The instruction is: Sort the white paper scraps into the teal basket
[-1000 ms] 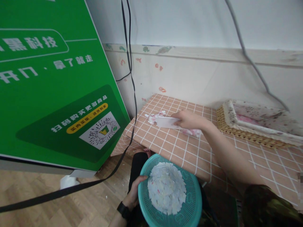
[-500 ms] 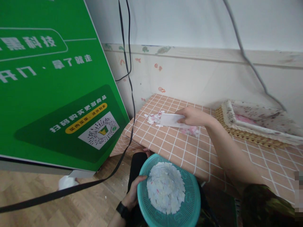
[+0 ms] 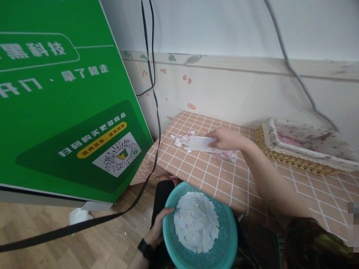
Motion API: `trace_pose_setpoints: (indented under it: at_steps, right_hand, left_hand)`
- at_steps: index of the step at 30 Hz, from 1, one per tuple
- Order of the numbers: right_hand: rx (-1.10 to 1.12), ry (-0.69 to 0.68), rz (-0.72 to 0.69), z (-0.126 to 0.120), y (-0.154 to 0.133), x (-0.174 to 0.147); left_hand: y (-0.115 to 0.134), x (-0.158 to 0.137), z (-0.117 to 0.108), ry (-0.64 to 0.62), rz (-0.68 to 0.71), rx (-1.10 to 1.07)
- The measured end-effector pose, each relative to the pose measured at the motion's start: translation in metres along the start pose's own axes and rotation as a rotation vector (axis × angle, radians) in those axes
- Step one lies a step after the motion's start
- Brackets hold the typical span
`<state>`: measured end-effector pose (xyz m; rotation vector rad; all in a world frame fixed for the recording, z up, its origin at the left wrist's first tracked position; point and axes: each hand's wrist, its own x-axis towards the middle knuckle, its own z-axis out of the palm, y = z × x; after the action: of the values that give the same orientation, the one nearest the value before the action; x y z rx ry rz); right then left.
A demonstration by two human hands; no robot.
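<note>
My left hand (image 3: 158, 225) grips the left rim of a round teal plastic basket (image 3: 228, 239) below the table's front edge. A heap of small pale paper scraps (image 3: 196, 222) fills the middle of the basket. Over the table, my right hand (image 3: 226, 139) is closed on a flat white rectangular card (image 3: 199, 144), whose left end meets a small pile of white and pink paper scraps (image 3: 181, 140). Under and beside the card lies a pinkish patch (image 3: 227, 155), partly hidden by it; I cannot make out what it is.
A fabric-lined wicker basket (image 3: 297, 164) stands on the right of the checked tablecloth (image 3: 193, 168), near the wall. At left rises a large green panel (image 3: 84, 93) with printed text. A black strap (image 3: 157, 127) hangs in front of the table's left corner.
My right hand and the white card have shifted very slightly left and down. A few scraps by the card's end have moved a little. The left hand and teal basket stay put.
</note>
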<state>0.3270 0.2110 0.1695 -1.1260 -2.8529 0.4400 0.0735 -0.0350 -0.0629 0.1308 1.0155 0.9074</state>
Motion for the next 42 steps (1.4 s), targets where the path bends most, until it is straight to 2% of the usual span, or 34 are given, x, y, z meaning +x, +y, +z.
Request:
trace_pose_setpoints:
  at_steps: [13, 20, 26, 30, 36, 42]
  right_hand:
    - [-0.047, 0.049, 0.014, 0.003, -0.002, 0.003]
    - [-0.010, -0.027, 0.005, -0.001, -0.001, -0.002]
    - [-0.077, 0.036, 0.004, -0.002, -0.010, -0.002]
    - [-0.112, 0.027, -0.010, 0.002, -0.015, 0.001]
    - [-0.185, 0.020, 0.039, -0.001, -0.009, -0.004]
    - [-0.215, 0.062, 0.026, 0.002, -0.018, 0.000]
  left_hand:
    - [-0.001, 0.002, -0.001, 0.026, 0.001, 0.008]
    - [0.001, -0.001, 0.002, 0.016, -0.006, 0.008]
    - [0.000, 0.001, 0.000, 0.010, -0.009, 0.007]
    - [-0.001, 0.003, -0.003, 0.019, -0.010, -0.001]
    - [-0.001, 0.002, -0.001, 0.019, -0.013, -0.003]
    - [-0.001, 0.001, 0.000, 0.008, -0.014, 0.005]
